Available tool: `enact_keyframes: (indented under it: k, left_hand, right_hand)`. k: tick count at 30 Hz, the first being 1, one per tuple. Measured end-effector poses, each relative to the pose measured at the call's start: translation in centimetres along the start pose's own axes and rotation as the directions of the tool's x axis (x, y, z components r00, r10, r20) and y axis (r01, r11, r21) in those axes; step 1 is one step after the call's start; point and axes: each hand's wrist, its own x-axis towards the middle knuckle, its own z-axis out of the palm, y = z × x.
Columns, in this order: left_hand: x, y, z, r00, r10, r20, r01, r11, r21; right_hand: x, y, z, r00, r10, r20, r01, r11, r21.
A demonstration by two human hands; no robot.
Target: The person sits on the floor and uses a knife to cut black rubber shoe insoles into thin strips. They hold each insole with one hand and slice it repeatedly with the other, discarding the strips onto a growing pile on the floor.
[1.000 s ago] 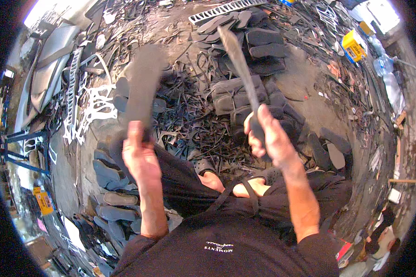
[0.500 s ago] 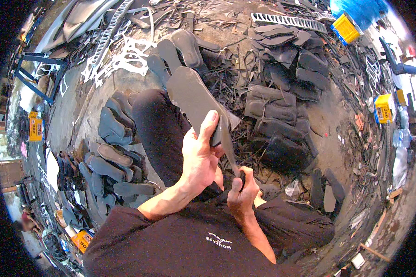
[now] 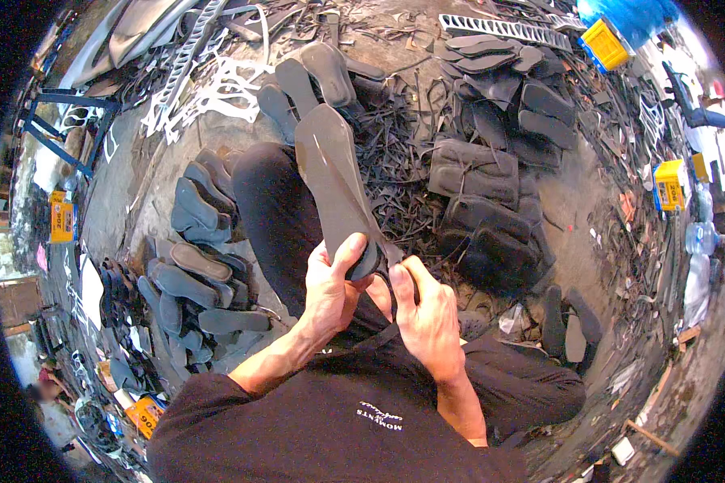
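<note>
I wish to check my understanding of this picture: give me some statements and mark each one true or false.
1. The left hand holds a dark sole. True.
2. The right hand rests on the floor. False: the right hand is raised, close to the sole's lower end.
3. Yellow boxes show on both sides of the picture. True.
4. The trousers are white. False: the trousers are dark.

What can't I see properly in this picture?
All in the head view:
Shoe sole: its underside faces away.
Left hand: some of its fingers are hidden behind the sole's near end.
Pile of soles left of the leg: top ones cover those underneath.
Blue plastic: the top edge cuts it off.
</note>
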Motion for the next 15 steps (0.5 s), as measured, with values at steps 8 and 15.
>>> enact_keyframes:
  k: [8, 15]
  left_hand:
    - [-0.7, -0.7, -2.0, 0.996, 0.001, 0.090, -0.016, 0.987, 0.161]
    - [3.2, -2.6, -0.8, 0.931, -0.038, 0.362, -0.212, 0.751, 0.625]
  right_hand:
    - [5.9, 1.0, 2.0, 0.998, 0.015, 0.058, -0.034, 0.942, 0.335]
    - [0.8, 5.2, -0.7, 0.880, 0.472, 0.050, -0.280, 0.432, 0.857]
